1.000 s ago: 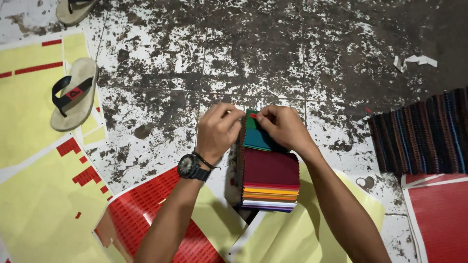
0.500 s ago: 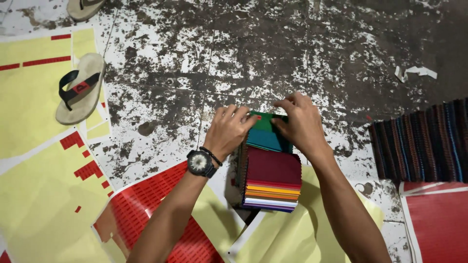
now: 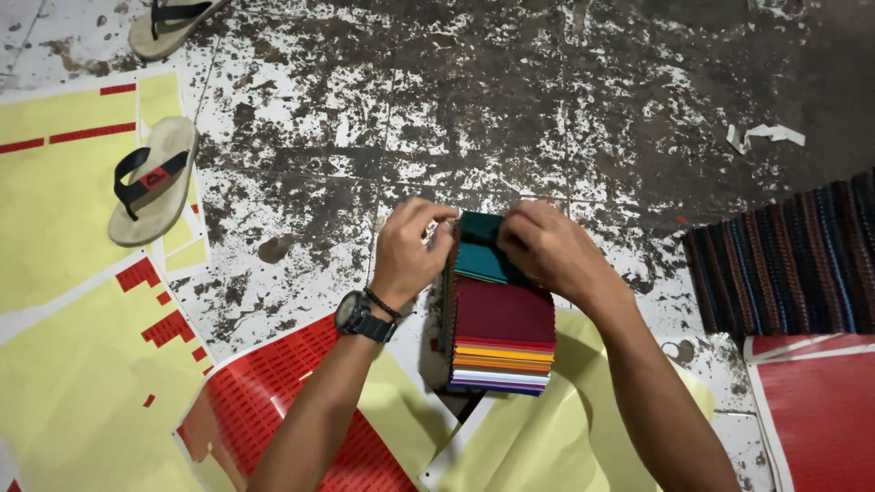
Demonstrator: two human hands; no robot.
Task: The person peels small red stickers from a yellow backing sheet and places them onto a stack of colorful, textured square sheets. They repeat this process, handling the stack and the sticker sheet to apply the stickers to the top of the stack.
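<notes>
Stacked swatch book of coloured sheets (image 3: 499, 337), maroon on top w/ teal leaf at far end, yellow/orange/white edges fanned at near end; sits on speckled, paint-worn floor (image 3: 510, 109), partly over pale yellow backing paper (image 3: 547, 437). Left hand (image 3: 410, 246), wristwatch (image 3: 360, 316) on wrist, fingers curled, pinching book's far left corner. Right hand (image 3: 547, 251) bent over far edge, gripping teal leaf. Forearms converge from below. Red sticker sheet (image 3: 273, 401) nr left arm. Tan flip-flop (image 3: 150, 182) far left; striped woven cloth (image 3: 793, 260) right.
</notes>
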